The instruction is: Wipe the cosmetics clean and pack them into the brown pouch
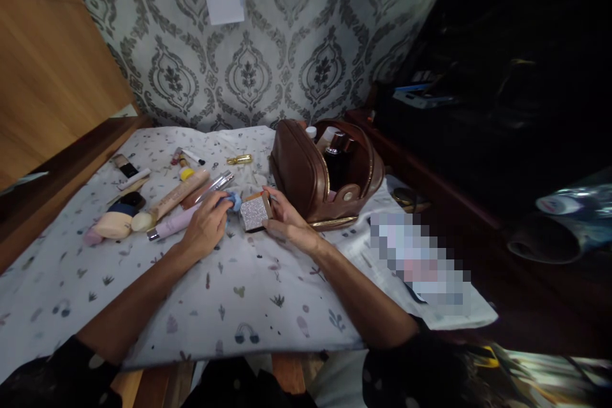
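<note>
Near the middle of the cloth-covered tabletop (191,312), a glittery silver box (255,213) with an orange-brown edge sits between the two hands, tilted a little; whether its base touches the cloth, I cannot tell. All clock directions here are read from this box, with twelve toward the wall. Between three and four o'clock, right beside it, the right hand (294,224) has its grip partly open, thumb and fingers set about the box's near and far sides to hold it. Between eight and nine o'clock, the left hand (206,226) has a nearly closed grip, the fingertips pinching a small blue item (233,199) that lies just off the box at ten o'clock; what the item is cannot be made out.

At two o'clock, close by, stands a brown bag (301,172), unzipped, with bottles inside showing white and shiny coppery caps. A gold tube (240,159) lies at eleven o'clock, and a silver tube (222,180) between ten and eleven. Out at nine o'clock, a lilac tube (174,223) runs under or beside the left hand, with a round cream-coloured jar (113,225) farther along. A beige tube (174,197) slants between nine and ten. Well apart, between three and four o'clock, a flat item (415,258) lies pixelated beyond recognition.
</note>
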Demonstrator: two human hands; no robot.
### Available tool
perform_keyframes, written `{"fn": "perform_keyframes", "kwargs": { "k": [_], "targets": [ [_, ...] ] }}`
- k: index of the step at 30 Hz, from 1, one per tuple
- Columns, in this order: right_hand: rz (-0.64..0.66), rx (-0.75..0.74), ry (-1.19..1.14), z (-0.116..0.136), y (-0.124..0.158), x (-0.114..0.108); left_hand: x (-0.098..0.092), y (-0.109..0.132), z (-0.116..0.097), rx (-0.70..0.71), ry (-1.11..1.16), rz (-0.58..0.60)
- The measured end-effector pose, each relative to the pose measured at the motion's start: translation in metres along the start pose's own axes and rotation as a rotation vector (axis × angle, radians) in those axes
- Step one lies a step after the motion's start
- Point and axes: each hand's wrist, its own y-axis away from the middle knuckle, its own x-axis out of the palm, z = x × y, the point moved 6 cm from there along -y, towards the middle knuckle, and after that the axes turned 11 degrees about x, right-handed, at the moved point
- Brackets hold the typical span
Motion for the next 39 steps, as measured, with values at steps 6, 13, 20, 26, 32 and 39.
{"fn": "perform_keyframes", "kwargs": {
  "k": [6, 13, 20, 26, 32, 39],
  "targets": [
    [0.049, 0.003, 0.060, 0.000, 0.002, 0.008, -0.011, -0.005, -0.016, 0.085, -0.016, -0.064],
    [0.045, 0.003, 0.166, 0.001, 0.006, 0.013, -0.016, -0.008, -0.037, 0.190, 0.057, -0.132],
    [0.027, 0.009, 0.035, -0.007, 0.000, 0.008, -0.009, -0.007, -0.021, 0.067, 0.176, -0.123],
    [-0.023, 0.037, -0.125, -0.013, -0.003, 0.005, 0.003, -0.007, 0.005, -0.249, 0.484, -0.010],
    [-0.016, 0.049, -0.211, -0.012, -0.003, 0.008, 0.011, -0.001, 0.019, -0.571, 0.827, 0.042],
    [-0.081, 0.093, -0.378, -0.008, -0.002, 0.005, 0.014, -0.001, 0.019, -0.675, 1.227, -0.189]
  ]
}}
